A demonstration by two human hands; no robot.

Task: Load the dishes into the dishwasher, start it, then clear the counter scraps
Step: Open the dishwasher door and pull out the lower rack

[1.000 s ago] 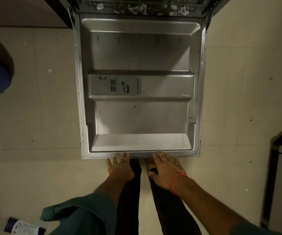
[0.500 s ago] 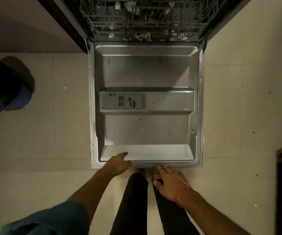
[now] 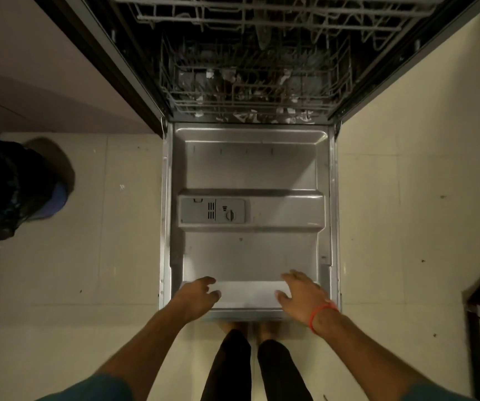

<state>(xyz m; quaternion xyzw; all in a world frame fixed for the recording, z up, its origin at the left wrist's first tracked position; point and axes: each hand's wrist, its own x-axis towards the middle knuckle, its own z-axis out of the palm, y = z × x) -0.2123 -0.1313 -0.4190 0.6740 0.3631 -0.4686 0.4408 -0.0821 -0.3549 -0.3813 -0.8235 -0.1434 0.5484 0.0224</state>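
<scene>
Where the steel door (image 3: 250,169) lies flat, left hand (image 3: 196,296), right hand (image 3: 302,296), grips loose, empty.

Dim room — pale tiled floor (image 3: 406,227), dark bin (image 3: 4,192) left.

No text, label or number is legible anywhere.

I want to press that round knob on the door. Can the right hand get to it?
Probably yes. The right hand lies open over the dishwasher door's near edge, and nothing lies between it and the round knob further up the panel.
</scene>
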